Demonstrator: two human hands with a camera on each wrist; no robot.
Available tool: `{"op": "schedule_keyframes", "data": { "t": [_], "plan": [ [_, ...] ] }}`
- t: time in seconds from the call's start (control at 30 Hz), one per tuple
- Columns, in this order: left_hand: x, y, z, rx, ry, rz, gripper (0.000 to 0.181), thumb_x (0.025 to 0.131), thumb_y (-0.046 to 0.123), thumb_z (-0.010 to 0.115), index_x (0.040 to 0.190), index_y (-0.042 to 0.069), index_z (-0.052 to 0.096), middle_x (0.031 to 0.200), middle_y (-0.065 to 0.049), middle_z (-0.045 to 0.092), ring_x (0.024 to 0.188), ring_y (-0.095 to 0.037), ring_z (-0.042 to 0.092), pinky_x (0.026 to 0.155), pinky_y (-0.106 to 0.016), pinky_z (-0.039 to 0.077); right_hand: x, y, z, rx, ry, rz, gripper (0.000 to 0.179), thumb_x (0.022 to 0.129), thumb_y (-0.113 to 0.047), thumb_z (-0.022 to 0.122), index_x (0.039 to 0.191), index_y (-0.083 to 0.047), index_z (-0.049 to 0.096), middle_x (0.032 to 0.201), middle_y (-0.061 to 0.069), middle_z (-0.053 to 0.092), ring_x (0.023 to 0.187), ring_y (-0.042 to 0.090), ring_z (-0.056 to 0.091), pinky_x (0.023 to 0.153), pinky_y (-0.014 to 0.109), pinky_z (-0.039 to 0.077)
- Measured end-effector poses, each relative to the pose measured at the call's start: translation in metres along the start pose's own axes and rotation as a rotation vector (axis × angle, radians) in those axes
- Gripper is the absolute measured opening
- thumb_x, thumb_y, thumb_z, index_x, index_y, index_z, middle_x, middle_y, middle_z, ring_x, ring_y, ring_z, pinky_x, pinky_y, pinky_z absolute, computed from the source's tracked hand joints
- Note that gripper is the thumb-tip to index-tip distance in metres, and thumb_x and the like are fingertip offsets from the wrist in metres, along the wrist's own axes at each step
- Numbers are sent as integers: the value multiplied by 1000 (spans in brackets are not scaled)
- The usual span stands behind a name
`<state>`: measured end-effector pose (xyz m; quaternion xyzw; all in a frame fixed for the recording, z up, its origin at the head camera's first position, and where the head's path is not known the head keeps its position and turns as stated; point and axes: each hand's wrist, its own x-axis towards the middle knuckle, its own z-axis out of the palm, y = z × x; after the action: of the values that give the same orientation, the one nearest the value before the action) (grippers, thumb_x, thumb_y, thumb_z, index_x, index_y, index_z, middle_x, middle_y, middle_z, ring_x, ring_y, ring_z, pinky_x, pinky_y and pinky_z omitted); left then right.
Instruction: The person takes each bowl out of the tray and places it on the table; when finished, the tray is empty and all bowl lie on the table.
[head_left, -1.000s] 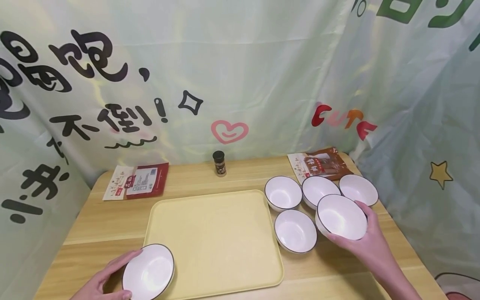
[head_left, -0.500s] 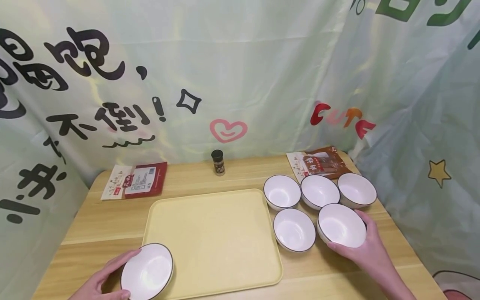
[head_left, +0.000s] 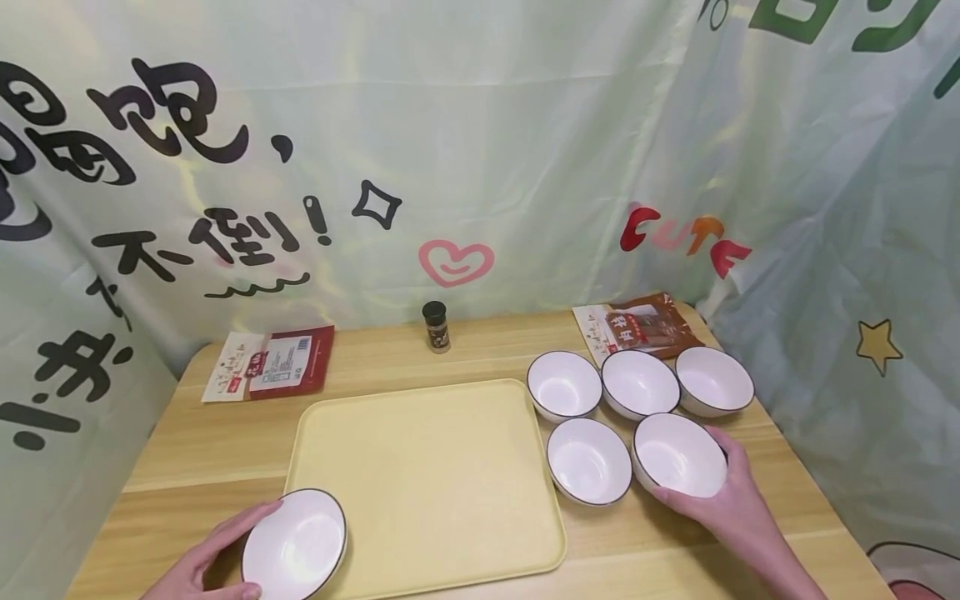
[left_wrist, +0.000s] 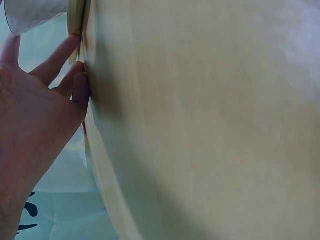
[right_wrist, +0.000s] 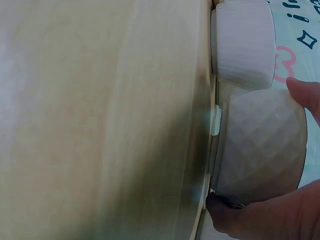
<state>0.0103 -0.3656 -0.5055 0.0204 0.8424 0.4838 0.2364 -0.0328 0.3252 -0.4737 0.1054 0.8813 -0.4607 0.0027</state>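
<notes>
In the head view, my left hand [head_left: 202,560] holds a white bowl [head_left: 296,543] with a dark rim, thumb and fingers on opposite sides. This bowl overlaps the near left corner of a yellow tray [head_left: 427,483]. My right hand [head_left: 729,498] grips another white bowl [head_left: 681,455] right of the tray, beside the front bowl [head_left: 589,461] of a group. In the right wrist view, the gripped bowl [right_wrist: 265,150] shows a diamond-textured side, low over the tabletop; I cannot tell if it touches. The left wrist view shows only part of the left bowl [left_wrist: 36,15] above my fingers.
Behind the right hand, three white bowls stand in a row, the middle one [head_left: 641,383] near a brown food packet [head_left: 637,325]. A black-capped spice jar [head_left: 436,327] stands at the back. A red and white packet [head_left: 270,363] lies back left. A printed curtain [head_left: 510,167] encloses the table.
My right hand has brought its bowl down and slightly toward me, from overlapping the back row to beside the front bowl. The left hand and its bowl have stayed in place.
</notes>
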Motion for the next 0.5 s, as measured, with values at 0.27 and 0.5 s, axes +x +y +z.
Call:
{"op": "schedule_keyframes", "data": {
  "t": [0.27, 0.5],
  "plan": [
    [0, -1, 0, -23, -1, 5, 80, 101, 20, 77, 171, 26, 40, 163, 24, 39, 133, 19, 29, 112, -87, 22, 0, 3, 2, -11, -13, -15, 126, 81, -23, 99, 168, 3, 11, 159, 36, 31, 133, 50, 43, 95, 37, 37],
    [1, -1, 0, -23, 2, 6, 80, 101, 19, 77, 171, 26, 40, 163, 24, 40, 133, 19, 30, 112, -87, 22, 0, 6, 3, -9, -12, -33, 126, 79, -21, 100, 167, 4, 13, 157, 36, 32, 132, 50, 43, 95, 33, 36]
  ]
}}
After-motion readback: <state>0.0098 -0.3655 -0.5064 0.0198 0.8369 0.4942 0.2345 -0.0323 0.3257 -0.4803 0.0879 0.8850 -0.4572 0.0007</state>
